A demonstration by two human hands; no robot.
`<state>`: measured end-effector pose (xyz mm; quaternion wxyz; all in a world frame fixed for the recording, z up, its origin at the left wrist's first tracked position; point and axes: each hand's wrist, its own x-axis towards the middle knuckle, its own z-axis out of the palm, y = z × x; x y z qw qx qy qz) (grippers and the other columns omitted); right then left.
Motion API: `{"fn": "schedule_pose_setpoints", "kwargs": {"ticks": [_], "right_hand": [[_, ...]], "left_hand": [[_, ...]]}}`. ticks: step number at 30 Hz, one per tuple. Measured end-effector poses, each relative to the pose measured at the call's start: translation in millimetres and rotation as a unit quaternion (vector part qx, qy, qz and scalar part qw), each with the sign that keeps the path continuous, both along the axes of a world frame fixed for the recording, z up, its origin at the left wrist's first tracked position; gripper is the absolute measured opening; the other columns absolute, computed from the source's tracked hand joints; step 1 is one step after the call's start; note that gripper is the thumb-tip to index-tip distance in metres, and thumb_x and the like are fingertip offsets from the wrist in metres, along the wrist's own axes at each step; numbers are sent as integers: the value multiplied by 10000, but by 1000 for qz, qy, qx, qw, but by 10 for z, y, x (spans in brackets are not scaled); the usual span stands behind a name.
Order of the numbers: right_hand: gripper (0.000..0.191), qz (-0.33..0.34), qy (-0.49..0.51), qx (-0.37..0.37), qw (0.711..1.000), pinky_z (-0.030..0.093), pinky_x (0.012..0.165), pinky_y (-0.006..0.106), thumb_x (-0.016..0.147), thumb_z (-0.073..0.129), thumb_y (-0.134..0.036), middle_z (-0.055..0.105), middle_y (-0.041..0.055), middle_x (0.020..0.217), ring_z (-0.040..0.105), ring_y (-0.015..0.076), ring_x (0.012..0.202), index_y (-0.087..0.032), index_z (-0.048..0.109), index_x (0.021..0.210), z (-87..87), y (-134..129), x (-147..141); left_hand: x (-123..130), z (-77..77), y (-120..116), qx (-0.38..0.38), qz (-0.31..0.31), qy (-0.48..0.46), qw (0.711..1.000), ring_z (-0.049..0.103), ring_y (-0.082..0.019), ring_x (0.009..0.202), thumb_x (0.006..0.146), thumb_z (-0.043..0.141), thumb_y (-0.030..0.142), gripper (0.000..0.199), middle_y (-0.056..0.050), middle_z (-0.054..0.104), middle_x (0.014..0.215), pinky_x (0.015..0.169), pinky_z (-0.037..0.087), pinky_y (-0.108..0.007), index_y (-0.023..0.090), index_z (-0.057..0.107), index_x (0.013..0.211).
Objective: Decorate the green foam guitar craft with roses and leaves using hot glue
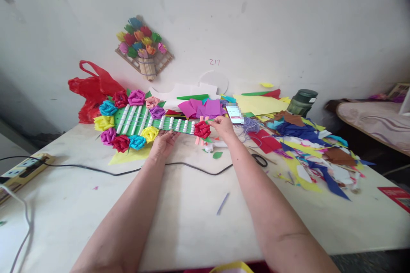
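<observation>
So in the head view the guitar-shaped craft (153, 123) sits left of centre, its wide body to the left and its neck running out to about the middle of the frame. It's green with white strips and strings across it, and a bunch of crinkly flowers (136, 97) in pink, red, blue, yellow and purple goes round the body

The left hand (164, 142) is holding the neck from below, just right of the yellow flower (150, 134), fingers partly tucked behind it. The right hand (221, 127) is at the far end of the neck, right by the red rose (202, 129), with thumb and fingertips in a pretty narrow pinch shape. Can't tell if they're actually clamped on the rose, the leaf or the edge tho

Behind the neck, mid frame, there's purple paper (211, 108), with a phone (235, 113) just to the right of it. Loose green leaf (217, 155) on the table (195, 222) below the right hand, black scissors handle (259, 160) poking out right of the forearm, and a big messy pile of scraps (320, 149) over at the right. Red plastic bag (92, 89) on the left, dark green bottle (302, 102) upper right of the pile, black cable (118, 174) snaking across under the craft
</observation>
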<state>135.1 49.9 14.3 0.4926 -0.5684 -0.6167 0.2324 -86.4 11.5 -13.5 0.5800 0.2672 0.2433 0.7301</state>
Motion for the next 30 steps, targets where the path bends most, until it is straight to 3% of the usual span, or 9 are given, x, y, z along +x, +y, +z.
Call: {"fn": "schedule_pose_setpoints", "kwargs": {"ticks": [7, 12, 19, 22, 24, 27, 30], "right_hand": [[291, -17, -20, -3, 1000, 380, 654, 264, 643, 592, -463, 561, -26, 581, 530, 144, 660, -183, 546, 580, -38, 16, -30], [241, -17, -43, -7, 999, 382, 686, 283, 680, 565, -433, 621, -15, 661, 547, 148, 678, -200, 629, 690, 31, -45, 21], [313, -65, -43, 31, 996, 373, 595, 275, 730, 486, -421, 547, -6, 512, 503, 151, 572, -194, 554, 526, 216, -189, -52], [305, 1, -1, 40, 999, 370, 576, 260, 718, 507, -400, 546, -6, 503, 498, 137, 554, -187, 541, 502, 263, -298, -226], [299, 87, 53, -5, 995, 356, 530, 248, 707, 530, -389, 551, -2, 488, 480, 123, 509, -179, 550, 496, 267, -396, -379], [226, 224, 126, -110, 960, 309, 459, 223, 691, 563, -330, 561, -5, 470, 392, 78, 417, -164, 585, 538, 227, -552, -616], [188, 270, 159, -191, 930, 251, 398, 208, 704, 567, -300, 581, 2, 487, 326, 51, 359, -152, 604, 594, 154, -668, -812]], "left_hand": [[-14, -14, 9, -2, 10, -1, 1000, 630, -139, 720, 668, 549, -44, 400, -21, 645, 778, 808, 512, -366, 200, 586, 984], [-24, -20, 21, -4, 30, -6, 1000, 625, -131, 708, 673, 542, -38, 376, -14, 640, 771, 805, 513, -360, 202, 587, 959], [-29, -43, 57, 7, 58, -22, 998, 625, -116, 743, 670, 541, -47, 413, -3, 643, 853, 857, 485, -375, 228, 566, 978], [-30, -49, 68, 10, 66, -28, 997, 619, -109, 720, 665, 549, -46, 405, 6, 636, 829, 864, 477, -376, 224, 567, 966], [-21, -44, 69, 10, 68, -30, 997, 618, -109, 719, 664, 549, -45, 395, 10, 630, 808, 867, 473, -375, 220, 569, 955], [12, -29, 69, 9, 69, -33, 997, 619, -110, 738, 664, 540, -48, 386, 12, 626, 784, 870, 469, -362, 218, 570, 942], [62, -7, 68, 2, 75, -45, 996, 620, -113, 743, 671, 526, -53, 355, 13, 618, 745, 861, 472, -340, 203, 571, 913]]}}
